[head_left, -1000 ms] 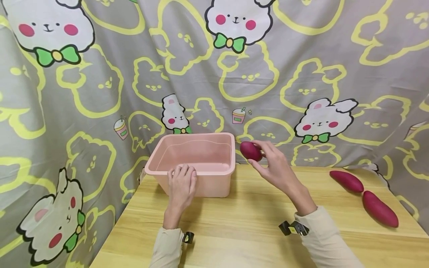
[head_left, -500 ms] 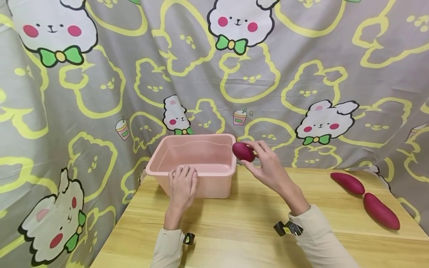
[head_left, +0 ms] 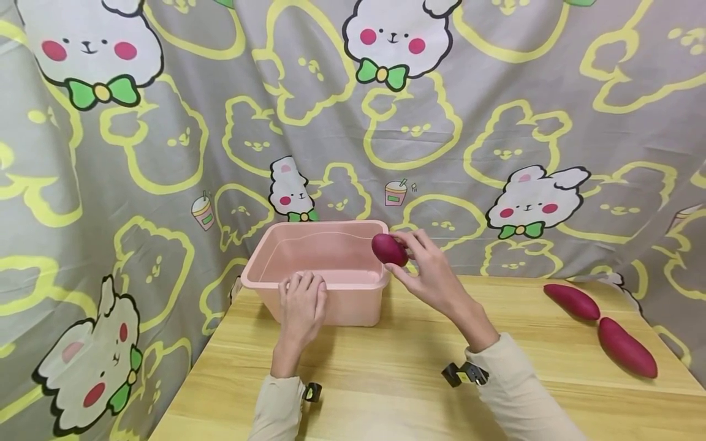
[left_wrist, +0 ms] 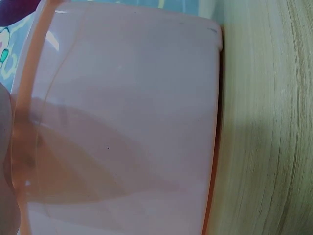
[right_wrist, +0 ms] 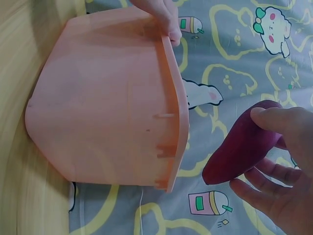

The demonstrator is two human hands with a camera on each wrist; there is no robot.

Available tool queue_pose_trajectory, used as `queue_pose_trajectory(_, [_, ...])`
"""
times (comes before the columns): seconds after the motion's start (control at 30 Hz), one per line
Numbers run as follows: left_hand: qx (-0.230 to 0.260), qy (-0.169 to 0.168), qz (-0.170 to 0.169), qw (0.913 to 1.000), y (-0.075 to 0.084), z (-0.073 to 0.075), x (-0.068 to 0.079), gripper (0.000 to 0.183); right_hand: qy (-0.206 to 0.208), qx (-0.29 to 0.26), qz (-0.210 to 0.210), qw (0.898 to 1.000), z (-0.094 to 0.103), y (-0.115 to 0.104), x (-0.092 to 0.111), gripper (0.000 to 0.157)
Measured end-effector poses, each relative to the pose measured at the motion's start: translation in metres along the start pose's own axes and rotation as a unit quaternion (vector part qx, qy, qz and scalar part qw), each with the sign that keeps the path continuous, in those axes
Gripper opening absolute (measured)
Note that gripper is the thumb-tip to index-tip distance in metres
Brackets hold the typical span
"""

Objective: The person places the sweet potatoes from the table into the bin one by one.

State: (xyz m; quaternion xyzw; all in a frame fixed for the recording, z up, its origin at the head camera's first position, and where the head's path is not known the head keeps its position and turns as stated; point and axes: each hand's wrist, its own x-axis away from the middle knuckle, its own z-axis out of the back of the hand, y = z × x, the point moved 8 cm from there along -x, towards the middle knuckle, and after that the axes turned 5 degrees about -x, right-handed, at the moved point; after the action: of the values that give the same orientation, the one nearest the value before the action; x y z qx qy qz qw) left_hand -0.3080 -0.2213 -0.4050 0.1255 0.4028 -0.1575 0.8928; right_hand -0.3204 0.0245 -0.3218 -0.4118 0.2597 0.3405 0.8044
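My left hand [head_left: 300, 306] grips the front rim of a pink plastic bin [head_left: 353, 307], its fingers curled over the edge. In the right wrist view the bin [right_wrist: 102, 103] appears from its side, with part of the left hand at the rim. My right hand [head_left: 430, 275] pinches a purple-red sweet potato [head_left: 388, 250] between thumb and fingers. The sweet potato overlaps the bin's right rim in the head view. The right wrist view shows the sweet potato [right_wrist: 244, 142] tilted, one end sticking out past the fingertips. In the left wrist view the bin's wall [left_wrist: 132, 107] fills most of the frame.
Two more sweet potatoes lie end to end at the right of the wooden table [head_left: 375, 380], the far one [head_left: 571, 301] and the near one [head_left: 627, 347]. A grey curtain [head_left: 331, 135] with cartoon prints hangs behind and along both sides.
My right hand has moved left with the sweet potato, from right of the bin to over its right rim. My left hand stays on the front rim.
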Motion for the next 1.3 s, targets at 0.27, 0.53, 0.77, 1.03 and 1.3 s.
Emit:
queue_pose_trajectory(0.27, [-0.004, 0.008, -0.003, 1.0, -0.001, 0.0, 0.001, 0.03, -0.003, -0.002, 0.006, 1.0, -0.006, -0.008, -0.003, 0.057])
queue_pose_trajectory(0.53, [-0.009, 0.008, -0.003, 0.9999, -0.002, -0.002, 0.003, 0.032, -0.006, -0.014, 0.015, 1.0, -0.015, -0.016, -0.006, 0.052])
queue_pose_trajectory(0.77, [-0.004, 0.01, -0.002, 0.9999, -0.002, -0.002, 0.002, 0.033, -0.014, -0.033, 0.004, 0.999, -0.023, -0.016, -0.008, 0.049])
queue_pose_trajectory(1.03, [-0.004, 0.004, 0.001, 1.0, -0.002, -0.001, 0.001, 0.033, -0.019, -0.046, 0.006, 0.999, -0.03, -0.016, -0.008, 0.049])
queue_pose_trajectory(1.3, [-0.002, -0.002, 0.005, 1.0, -0.002, -0.002, 0.001, 0.034, -0.016, -0.048, 0.027, 0.998, -0.036, -0.018, -0.008, 0.05])
